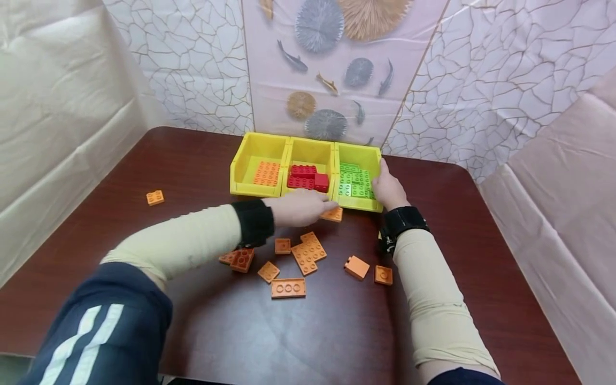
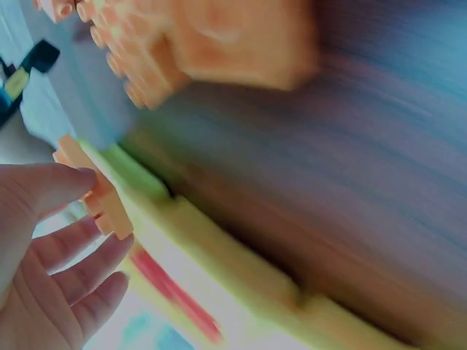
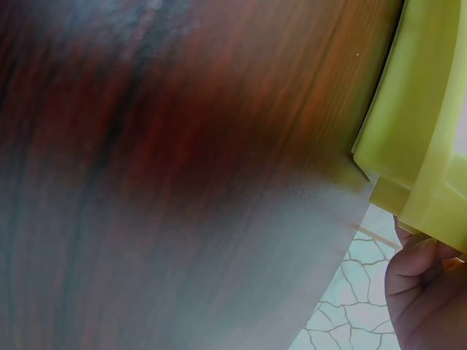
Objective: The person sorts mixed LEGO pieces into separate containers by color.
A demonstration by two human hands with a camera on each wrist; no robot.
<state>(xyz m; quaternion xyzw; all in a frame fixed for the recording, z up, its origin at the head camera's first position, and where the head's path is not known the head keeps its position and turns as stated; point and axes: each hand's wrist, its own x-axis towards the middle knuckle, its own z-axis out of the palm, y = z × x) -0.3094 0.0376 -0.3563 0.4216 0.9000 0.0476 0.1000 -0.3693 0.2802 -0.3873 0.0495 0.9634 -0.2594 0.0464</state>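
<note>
My left hand [image 1: 299, 207] is in front of the middle yellow bin. It pinches an orange toy brick [image 2: 106, 197] between thumb and fingertips in the left wrist view, its studs facing the palm. My right hand [image 1: 390, 188] grips the right side wall of the right yellow bin [image 1: 361, 204], which has green bricks [image 1: 355, 181] in it. Red bricks [image 1: 302, 182] lie in the middle bin [image 1: 313, 144], and an orange studded block [image 1: 267, 174] lies in the left bin [image 1: 255, 140]. In the right wrist view the thumb [image 3: 417, 257] bends at the bin's edge.
Several loose orange bricks lie before the bins, among them a joined group [image 1: 308, 253], a long piece [image 1: 288, 288] and a block [image 1: 356, 267]. One orange brick [image 1: 155, 198] sits apart at the left. Patterned cloth [image 1: 192, 64] hangs behind the brown table [image 1: 231, 342].
</note>
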